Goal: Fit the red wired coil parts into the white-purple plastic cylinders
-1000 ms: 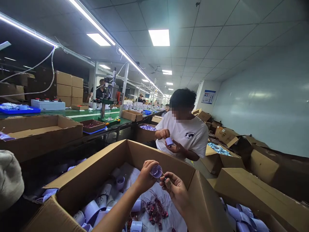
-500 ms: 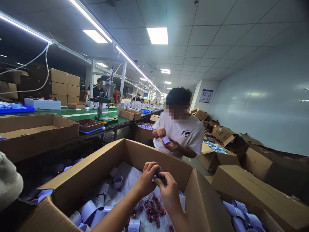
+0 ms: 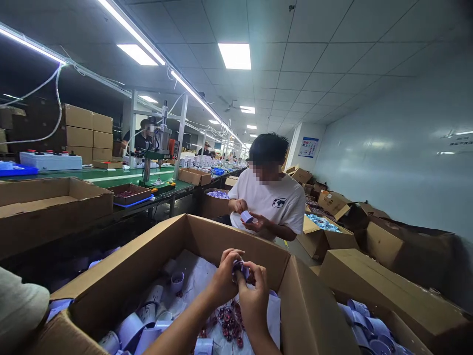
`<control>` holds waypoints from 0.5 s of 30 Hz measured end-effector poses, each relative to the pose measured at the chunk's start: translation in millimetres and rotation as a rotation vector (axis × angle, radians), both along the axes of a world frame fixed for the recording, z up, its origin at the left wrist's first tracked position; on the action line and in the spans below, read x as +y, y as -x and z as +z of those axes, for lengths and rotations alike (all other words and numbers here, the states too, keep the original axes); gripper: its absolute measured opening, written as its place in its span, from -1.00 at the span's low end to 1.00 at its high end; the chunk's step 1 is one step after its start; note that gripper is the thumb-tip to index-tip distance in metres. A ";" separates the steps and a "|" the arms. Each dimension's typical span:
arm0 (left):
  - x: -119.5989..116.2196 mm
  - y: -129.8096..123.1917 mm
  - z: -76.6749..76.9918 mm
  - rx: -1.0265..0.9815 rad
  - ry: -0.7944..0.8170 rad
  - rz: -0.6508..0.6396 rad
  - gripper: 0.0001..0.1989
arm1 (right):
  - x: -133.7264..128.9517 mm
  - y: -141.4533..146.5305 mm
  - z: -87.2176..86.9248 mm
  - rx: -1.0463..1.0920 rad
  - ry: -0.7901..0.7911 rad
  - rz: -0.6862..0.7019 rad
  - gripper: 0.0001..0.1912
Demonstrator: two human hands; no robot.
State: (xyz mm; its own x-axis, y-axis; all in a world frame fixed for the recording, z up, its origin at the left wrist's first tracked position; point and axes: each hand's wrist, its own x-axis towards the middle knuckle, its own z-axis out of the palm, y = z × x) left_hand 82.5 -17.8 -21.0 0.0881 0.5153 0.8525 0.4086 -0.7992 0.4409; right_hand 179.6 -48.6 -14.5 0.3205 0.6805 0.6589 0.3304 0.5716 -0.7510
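Above the open cardboard box, my left hand is closed round a lilac cup with a dark inside. My right hand grips the same cup from the other side, its thumb at the cup's opening. Below my hands lies a pile of dark red pieces with thin wires on white sheeting. Several lilac cups fill the box's near left part, and one cup stands upright further back.
Opposite, a person in a white shirt holds a lilac cup. At the left a green conveyor table carries a press machine. Cartons with lilac cups and blue parts stand at the right.
The cup in my hands has turned so that its opening shows more, and my right thumb has moved to the opening. The view has shifted slightly to the right.
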 end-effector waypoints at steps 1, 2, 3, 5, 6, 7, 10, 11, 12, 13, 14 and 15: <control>-0.2 0.4 -0.4 -0.015 0.028 -0.027 -0.58 | 0.8 1.9 -0.8 0.055 0.033 0.000 -0.84; -0.2 0.8 -1.1 -0.028 0.050 -0.050 -0.56 | 1.8 3.6 -1.6 0.117 0.084 0.020 -0.79; 0.1 0.9 -2.2 -0.037 0.067 -0.067 -0.54 | 2.9 5.1 -2.2 0.188 0.148 0.057 -0.73; 1.4 0.3 -5.2 -0.053 0.083 -0.085 -0.54 | 5.4 7.1 -3.1 0.339 0.286 0.169 -0.62; 2.1 -0.5 -7.0 -0.058 0.084 -0.084 -0.54 | 6.5 7.5 -3.2 0.410 0.346 0.229 -0.59; 2.7 -1.5 -8.6 -0.059 0.081 -0.075 -0.55 | 7.5 7.5 -3.1 0.474 0.391 0.275 -0.57; 2.9 -5.2 -11.6 -0.042 0.056 -0.007 -0.56 | 10.1 5.5 -2.1 0.597 0.462 0.361 -0.54; 2.3 -6.2 -11.7 -0.032 0.054 0.020 -0.56 | 11.0 4.5 -1.9 0.616 0.475 0.382 -0.54; 1.5 -7.2 -11.4 -0.023 0.055 0.045 -0.56 | 12.0 3.5 -1.9 0.625 0.480 0.397 -0.54; 0.6 -7.9 -10.8 -0.016 0.057 0.066 -0.56 | 13.0 2.7 -2.3 0.626 0.483 0.408 -0.56; -0.3 -8.5 -10.0 -0.007 0.059 0.080 -0.56 | 13.9 2.2 -3.1 0.620 0.481 0.411 -0.58; -0.9 -8.8 -9.4 0.002 0.060 0.089 -0.57 | 14.8 2.0 -4.2 0.611 0.474 0.405 -0.60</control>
